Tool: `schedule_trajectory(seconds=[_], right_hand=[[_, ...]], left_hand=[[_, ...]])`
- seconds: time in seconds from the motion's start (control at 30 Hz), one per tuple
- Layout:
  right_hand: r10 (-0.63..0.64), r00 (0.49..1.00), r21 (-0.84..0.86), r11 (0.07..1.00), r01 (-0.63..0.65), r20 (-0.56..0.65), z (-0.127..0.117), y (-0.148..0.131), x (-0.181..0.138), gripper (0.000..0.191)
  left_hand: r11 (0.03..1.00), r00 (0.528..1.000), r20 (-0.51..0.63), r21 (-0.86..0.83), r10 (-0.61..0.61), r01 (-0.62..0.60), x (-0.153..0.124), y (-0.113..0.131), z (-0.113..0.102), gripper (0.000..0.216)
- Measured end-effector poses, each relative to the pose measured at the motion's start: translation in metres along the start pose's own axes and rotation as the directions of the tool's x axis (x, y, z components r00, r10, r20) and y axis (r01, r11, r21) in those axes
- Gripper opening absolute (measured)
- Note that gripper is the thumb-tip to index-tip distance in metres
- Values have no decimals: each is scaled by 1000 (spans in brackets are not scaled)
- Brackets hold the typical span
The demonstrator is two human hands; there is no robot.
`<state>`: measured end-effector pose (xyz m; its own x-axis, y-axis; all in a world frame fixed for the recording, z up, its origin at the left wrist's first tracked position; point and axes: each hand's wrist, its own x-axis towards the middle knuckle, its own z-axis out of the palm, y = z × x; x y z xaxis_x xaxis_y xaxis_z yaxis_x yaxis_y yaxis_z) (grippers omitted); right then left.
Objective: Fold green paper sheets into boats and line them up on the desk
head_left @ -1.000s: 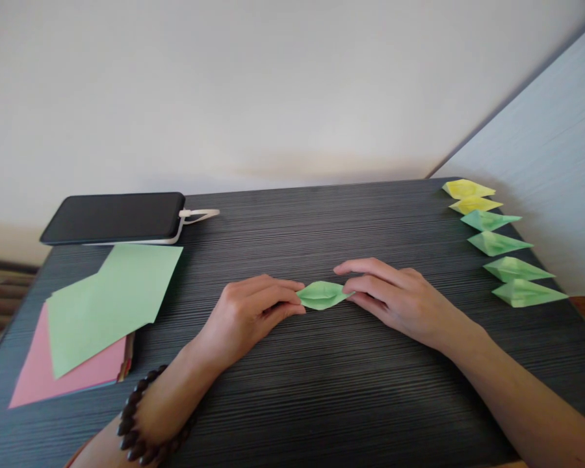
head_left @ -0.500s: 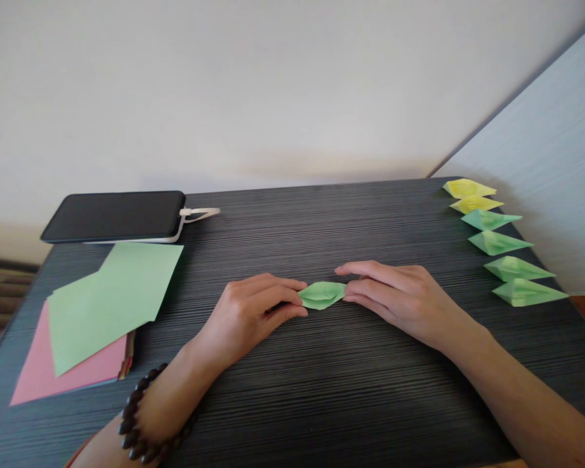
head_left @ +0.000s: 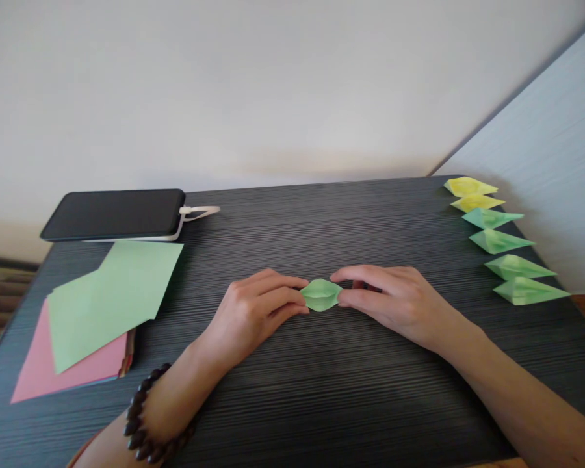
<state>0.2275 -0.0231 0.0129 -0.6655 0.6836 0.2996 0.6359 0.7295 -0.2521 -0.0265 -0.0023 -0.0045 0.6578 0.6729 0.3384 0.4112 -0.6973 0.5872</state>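
Green folded paper (head_left: 320, 294) pinched at frame centre.
Left hand (head_left: 253, 312) and right hand (head_left: 392, 300) are closed on its ends, on the desk (head_left: 322, 390).

I watch my right hand (head_left: 394, 302) slide leftward along the table toward my left hand (head_left: 253, 309); the gap between the two is narrower than a second ago; the right fingers, stretched out flat before, now curl, with thumb and forefinger pinching the right tip of the green folded paper (head_left: 320, 294); that paper shows less of its length than earlier, its right point now covered by my fingertips; it reads shorter and plumper, its ends pressed closer together; my left hand shifts only a touch to the right, its pinch on the left tip a little tighter against the paper.
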Motion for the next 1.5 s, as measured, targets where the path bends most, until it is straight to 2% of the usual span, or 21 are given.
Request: schedule_trajectory(seconds=[0.13,0.3,0.43,0.67,0.77,0.83,0.9,0.97,1.07,1.17,1.23,1.33,1.4,1.5], right_hand=[[14,1000,26,1000,-14,23,2,0,1,14],[60,998,54,997,-61,18,2,3,0,13],[65,998,44,997,-65,-5,3,3,1,14],[56,998,88,995,-54,-22,8,1,3,14],[86,996,206,975,-80,-24,11,5,3,13],[164,986,341,930,-140,-41,13,9,2,15],[288,957,443,863,-244,-35,15,13,1,19],[354,935,495,817,-296,-26,17,17,0,18],[449,893,594,722,-355,-13,18,19,0,20],[580,814,707,580,-404,-10,18,15,-5,25],[658,753,748,514,-419,-30,17,6,-16,26],[725,687,759,466,-456,-32,10,-13,-50,23],[770,637,725,464,-508,-46,2,-23,-84,21],[850,512,655,457,-602,-123,-14,-25,-139,24]], left_hand=[[998,998,-25,-6,-60,60,2,2,1,7],[981,985,-10,-92,-175,173,3,-4,-12,14],[986,995,-7,-137,-95,93,2,-8,-18,6],[991,999,-30,-133,-24,20,4,-3,-8,10],[987,998,-51,-159,-37,29,5,-3,-6,8],[982,996,-58,-179,-64,53,6,-4,-6,7],[979,994,-51,-184,-99,88,6,-4,-6,5],[976,990,-27,-174,-141,135,5,-4,-6,4],[959,973,26,-164,-231,232,3,-4,-4,22],[949,962,75,-163,-262,271,4,-4,-5,36],[960,967,93,-131,-236,247,4,-3,-5,30],[980,979,92,-64,-183,189,4,0,-5,17],[985,979,113,-12,-169,172,3,1,-5,18],[990,982,125,33,-144,140,3,2,-4,21]])
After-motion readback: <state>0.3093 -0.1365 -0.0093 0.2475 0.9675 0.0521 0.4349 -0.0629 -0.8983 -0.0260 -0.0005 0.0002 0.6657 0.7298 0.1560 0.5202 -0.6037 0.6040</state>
